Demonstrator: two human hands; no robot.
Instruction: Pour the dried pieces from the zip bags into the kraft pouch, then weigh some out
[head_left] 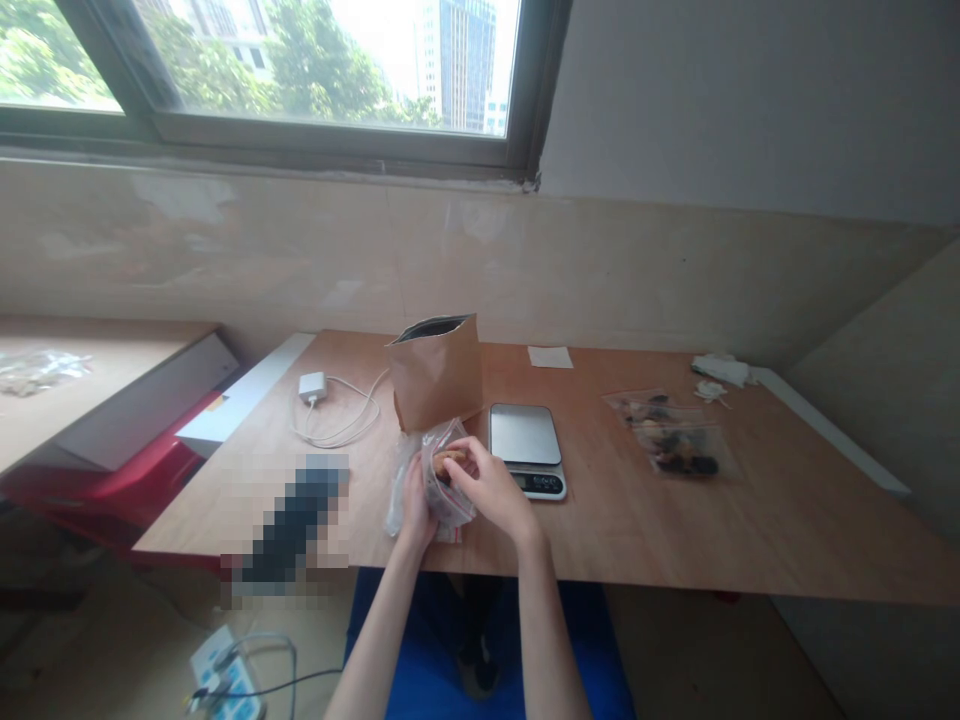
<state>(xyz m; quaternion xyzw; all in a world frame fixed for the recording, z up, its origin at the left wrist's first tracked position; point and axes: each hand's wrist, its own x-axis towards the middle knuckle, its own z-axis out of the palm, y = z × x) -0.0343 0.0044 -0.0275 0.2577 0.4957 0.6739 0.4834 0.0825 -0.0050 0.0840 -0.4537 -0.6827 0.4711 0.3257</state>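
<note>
Near the table's front edge, my left hand [417,508] is closed round the side of a clear zip bag [454,505]. My right hand [495,488] pinches a brown, lumpy piece [448,461] at the mouth of that bag; its exact kind cannot be made out. More clear plastic bags [395,490] lie under and beside my left hand. Just behind stands an upright brown paper pouch [439,375] with its top open. A kitchen scale [526,437] with a bare steel plate sits right of the bag, close to my right wrist.
Filled zip bags [679,440] with dark and brown pieces lie on the right of the table [750,530]. A white charger [313,387] with a coiled cable is at left, near a pixelated dark object [292,525]. A white paper [550,357] lies behind the scale.
</note>
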